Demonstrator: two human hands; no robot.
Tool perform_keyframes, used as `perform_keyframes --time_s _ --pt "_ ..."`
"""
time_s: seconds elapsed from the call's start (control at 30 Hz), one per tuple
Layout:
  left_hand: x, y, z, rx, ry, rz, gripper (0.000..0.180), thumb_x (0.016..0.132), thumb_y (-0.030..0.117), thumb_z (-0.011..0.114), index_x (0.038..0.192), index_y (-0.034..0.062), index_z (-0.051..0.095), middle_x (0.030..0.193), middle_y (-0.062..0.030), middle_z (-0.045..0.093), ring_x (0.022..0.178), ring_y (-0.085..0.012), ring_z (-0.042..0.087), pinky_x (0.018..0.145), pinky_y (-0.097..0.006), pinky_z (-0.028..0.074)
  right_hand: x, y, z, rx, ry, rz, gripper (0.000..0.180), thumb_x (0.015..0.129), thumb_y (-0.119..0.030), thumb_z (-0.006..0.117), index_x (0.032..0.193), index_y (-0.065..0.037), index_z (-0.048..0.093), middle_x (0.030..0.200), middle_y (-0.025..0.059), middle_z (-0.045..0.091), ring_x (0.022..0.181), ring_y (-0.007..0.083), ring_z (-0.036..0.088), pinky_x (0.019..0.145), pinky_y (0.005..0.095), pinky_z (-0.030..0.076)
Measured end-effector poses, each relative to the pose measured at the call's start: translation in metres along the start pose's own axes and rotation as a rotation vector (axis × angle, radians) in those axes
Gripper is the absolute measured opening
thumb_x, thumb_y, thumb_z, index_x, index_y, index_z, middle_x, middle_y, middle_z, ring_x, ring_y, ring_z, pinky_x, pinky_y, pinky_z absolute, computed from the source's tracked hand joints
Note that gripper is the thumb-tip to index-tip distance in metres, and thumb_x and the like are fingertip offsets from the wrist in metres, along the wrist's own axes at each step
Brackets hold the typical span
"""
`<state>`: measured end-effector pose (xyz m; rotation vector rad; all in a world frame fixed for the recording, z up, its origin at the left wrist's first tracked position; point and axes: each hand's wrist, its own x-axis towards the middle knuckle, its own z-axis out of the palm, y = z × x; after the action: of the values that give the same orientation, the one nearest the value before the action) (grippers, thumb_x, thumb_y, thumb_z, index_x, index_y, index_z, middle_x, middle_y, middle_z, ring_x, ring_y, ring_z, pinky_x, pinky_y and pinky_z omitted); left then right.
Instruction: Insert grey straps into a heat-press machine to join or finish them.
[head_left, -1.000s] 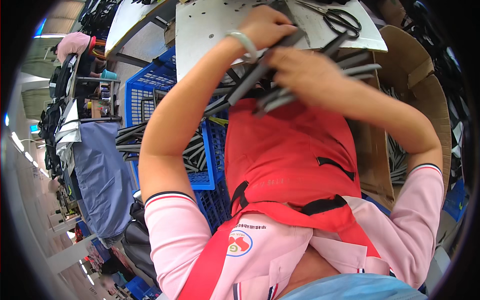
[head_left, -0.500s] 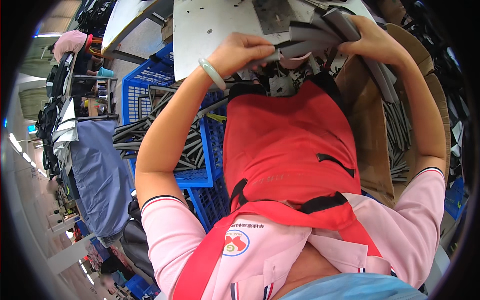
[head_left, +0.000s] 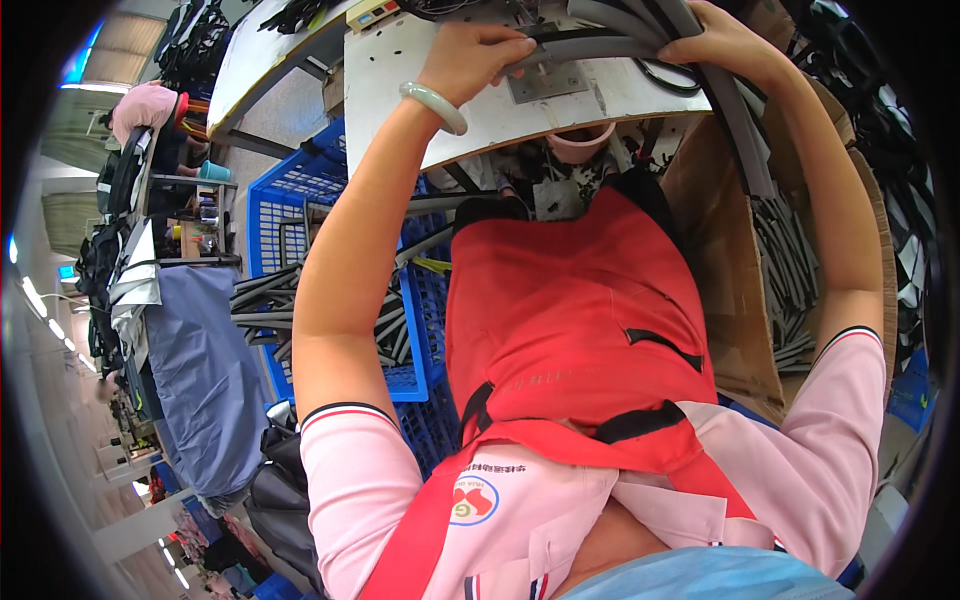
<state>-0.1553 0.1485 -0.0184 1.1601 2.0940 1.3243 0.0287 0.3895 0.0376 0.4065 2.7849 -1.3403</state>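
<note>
Above the white worktable, my left hand pinches the end of a grey strip with black edging. It stretches sideways to my right hand, whose fingers are wrapped round a bundle of similar grey strips. The bundle fans out at the top and its long tails hang toward the cardboard box on my right. The upper ends of the bundle run out of the picture. On my left wrist is a pale green bangle.
More grey strips lie in the cardboard box. At my left stands a blue plastic crate piled with dark grey strips. A metal plate is set in the tabletop; a pink basin sits below. Another person bends over at far left.
Both hands have moved up and farther over the table. The strip between them is now drawn out longer, and more of the tabletop shows.
</note>
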Motion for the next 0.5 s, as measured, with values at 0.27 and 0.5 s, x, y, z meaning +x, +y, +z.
perform_keyframes --time_s 0.27,0.5 --pt "0.021 -0.003 -0.001 -0.030 -0.004 0.011 0.027 0.086 0.022 0.068 0.100 -0.0005 0.072 0.074 -0.0062 0.068 0.059 -0.0079 0.055 0.055 -0.022 0.044 0.005 -0.001 -0.006 -0.001 0.023 0.060 0.048 0.071 -0.018 0.075 0.111 0.004 0.062 0.098 0.0071 0.065 0.090 0.0158 0.058 0.082 0.0281 0.046" --pt "0.048 -0.033 -0.001 -0.257 0.031 -0.081 0.015 0.088 0.010 0.064 0.087 -0.0025 0.072 0.065 -0.0053 0.063 0.053 -0.0119 0.054 0.050 -0.025 0.041 0.022 0.005 -0.010 0.057 0.011 -0.009 0.048 0.071 -0.014 0.074 0.114 0.004 0.062 0.100 0.0079 0.065 0.093 0.0168 0.058 0.085 0.0289 0.046"
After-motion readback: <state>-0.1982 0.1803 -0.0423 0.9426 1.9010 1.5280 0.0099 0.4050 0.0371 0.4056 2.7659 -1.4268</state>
